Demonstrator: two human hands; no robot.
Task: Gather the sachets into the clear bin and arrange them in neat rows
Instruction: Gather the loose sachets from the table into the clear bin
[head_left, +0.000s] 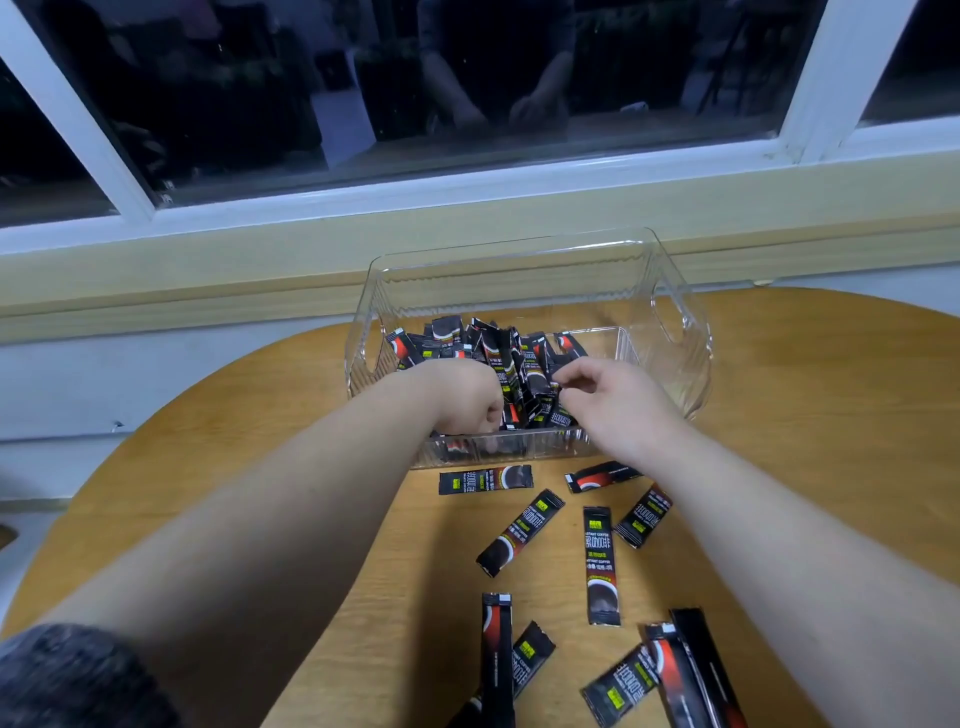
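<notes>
Loose sachets scattered on bench nearest you | your left hand curled into binned sachets, grip indiscernible | your right hand pinches one of them | clear bin mid-bench, holding them jumbled.

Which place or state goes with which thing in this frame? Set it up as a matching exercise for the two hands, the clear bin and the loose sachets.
Things:
1. left hand
2. right hand
3. clear bin
4. loose sachets

Places or states:
A. scattered on the wooden table, nearer the person than the bin
B. near the table's far edge, below the window
C. in the bin, fingers tucked down among the sachets at its near wall
D. in the bin, thumb and forefinger pinching a sachet

Pairs: 1-C; 2-D; 3-B; 4-A
</notes>
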